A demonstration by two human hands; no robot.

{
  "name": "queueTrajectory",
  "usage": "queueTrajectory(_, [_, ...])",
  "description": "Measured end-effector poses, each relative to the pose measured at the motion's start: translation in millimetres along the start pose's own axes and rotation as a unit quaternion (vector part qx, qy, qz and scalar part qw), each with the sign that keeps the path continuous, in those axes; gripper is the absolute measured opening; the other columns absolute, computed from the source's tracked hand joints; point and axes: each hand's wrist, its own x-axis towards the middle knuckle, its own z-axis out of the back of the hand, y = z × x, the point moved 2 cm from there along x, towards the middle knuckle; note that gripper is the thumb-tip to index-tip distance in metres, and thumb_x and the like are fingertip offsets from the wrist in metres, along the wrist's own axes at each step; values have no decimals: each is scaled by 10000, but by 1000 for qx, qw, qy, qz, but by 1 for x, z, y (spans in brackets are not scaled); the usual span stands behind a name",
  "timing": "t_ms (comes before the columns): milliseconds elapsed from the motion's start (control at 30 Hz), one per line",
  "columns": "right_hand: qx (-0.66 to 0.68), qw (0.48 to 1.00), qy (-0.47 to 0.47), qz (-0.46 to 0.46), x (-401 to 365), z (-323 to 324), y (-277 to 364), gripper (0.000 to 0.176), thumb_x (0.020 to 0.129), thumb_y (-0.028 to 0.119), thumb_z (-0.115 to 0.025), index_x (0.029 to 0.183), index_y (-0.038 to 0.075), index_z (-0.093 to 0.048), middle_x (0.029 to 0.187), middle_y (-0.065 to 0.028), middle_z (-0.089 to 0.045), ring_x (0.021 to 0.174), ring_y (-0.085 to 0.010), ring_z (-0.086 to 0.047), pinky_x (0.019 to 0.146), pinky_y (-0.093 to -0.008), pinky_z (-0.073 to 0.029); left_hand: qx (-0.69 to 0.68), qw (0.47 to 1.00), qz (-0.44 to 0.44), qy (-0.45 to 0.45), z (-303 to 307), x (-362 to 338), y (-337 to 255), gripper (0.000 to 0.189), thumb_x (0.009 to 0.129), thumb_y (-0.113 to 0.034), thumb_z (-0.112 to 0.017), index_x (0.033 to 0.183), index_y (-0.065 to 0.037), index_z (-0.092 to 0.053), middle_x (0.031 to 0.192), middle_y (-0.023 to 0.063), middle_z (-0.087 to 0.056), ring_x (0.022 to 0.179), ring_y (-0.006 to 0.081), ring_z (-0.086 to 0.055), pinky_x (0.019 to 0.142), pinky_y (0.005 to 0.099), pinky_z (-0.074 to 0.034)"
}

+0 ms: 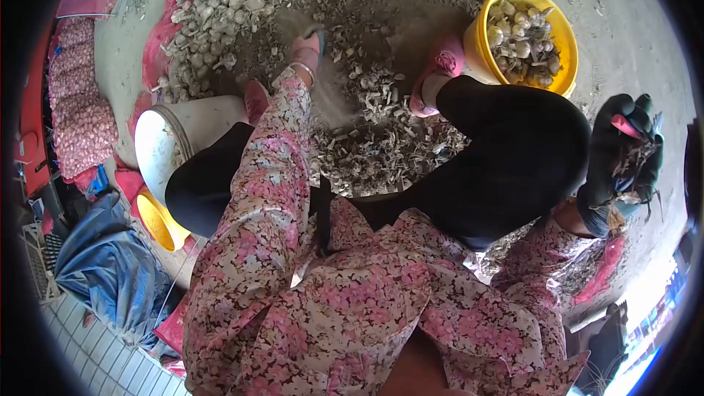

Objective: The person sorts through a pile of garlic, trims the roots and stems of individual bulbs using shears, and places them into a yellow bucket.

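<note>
My left hand (306, 50), partly smeared by motion, reaches down over the dusty ground beside the heap of garlic bulbs (235, 0). Pink and teal show on it, but its finger positions are unclear. Out at the far right, my right hand (620, 158) wears a dark glove, its fingers curled around a bunch of dry garlic stalks (636, 158). A pink piece (625, 126) like a handle end pokes out between the fingers. Below my knees lie many cut stalks and scraps (389, 139).
A yellow bucket (477, 37) of garlic bulbs stands beyond my right knee. By my left leg a white bucket (158, 139) lies tipped, with a yellow container (158, 224) below. Filled red net sacks (77, 103) and a blue tarp (114, 264) are at left.
</note>
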Motion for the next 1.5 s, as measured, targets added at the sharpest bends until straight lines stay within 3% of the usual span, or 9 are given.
queueTrajectory(167, [106,990,7,-90,25,0,-21,398,908,147,-523,1228,-79,-454,893,-68,-543,937,-215,-530,993,-396,-397,238,966,-90,-41,-24,-104,9,541,796,-369,-634,1217,-36,-565,1260,237,-521,1143,388,-518,974,426,-421])
queueTrajectory(333, [56,994,-92,-23,20,-17,-29,424,928,160,-483,1287,-57,-421,878,-10,-482,912,-138,-504,978,-366,-382,251,961,-114,-24,-45,-49,-28,765,816,-466,-619,1436,-134,-318,1440,234,-307,1322,421,-305,1067,479,-313])
queueTrajectory(533, [47,984,-169,34,27,-31,-36,479,946,205,-476,1355,-16,-358,887,19,-477,871,-108,-502,951,-368,-363,375,913,-159,2,-99,-39,-72,694,764,-527,-631,1374,-267,-428,1444,197,-268,1322,408,-247,1062,544,-251])
queueTrajectory(700, [66,987,-147,-19,42,-23,-40,461,974,206,-447,1363,-17,-339,924,7,-458,932,-133,-491,984,-361,-351,550,749,-304,211,-116,-193,-44,546,733,-502,-652,1230,-296,-558,1388,155,-360,1287,368,-324,1051,532,-242])
queueTrajectory(767, [23,989,-143,-31,45,-23,-43,462,978,213,-433,1367,-13,-329,920,9,-449,929,-133,-478,987,-364,-345,514,680,-176,492,-126,-191,-37,599,740,-525,-641,1275,-281,-525,1409,118,-366,1293,295,-353,1107,509,-177])
queueTrajectory(867, [-17,988,-147,-49,52,-23,-42,463,982,223,-409,1375,-3,-314,911,12,-433,919,-131,-454,987,-367,-335,373,808,-427,163,-164,-133,-132,552,785,-409,-642,1263,-153,-535,1287,135,-492,1181,302,-470,1067,450,-279])
queueTrajectory(1000, [-48,978,-202,-35,52,-24,-40,492,967,247,-415,1385,12,-308,909,3,-429,884,-136,-443,948,-358,-341,275,703,-621,210,-269,-116,-276,529,801,-380,-630,1283,-186,-523,1312,68,-483,1258,274,-412,1074,464,-241])
queueTrajectory(1167, [-71,976,-198,-58,65,-26,-43,513,958,247,-432,1398,18,-300,907,3,-430,873,-138,-444,938,-361,-343,538,541,-590,264,-413,-93,-284,591,816,-456,-591,1354,-252,-457,1358,74,-456,1305,331,-352,1062,644,-122])
queueTrajectory(1500, [-16,975,-216,-57,38,-11,-7,512,958,255,-441,1400,32,-309,888,15,-427,852,-132,-438,943,-370,-336,580,682,-435,93,-201,-15,-222,596,734,-470,-657,1261,-244,-495,1235,39,-496,1211,276,-426,1007,658,-211])
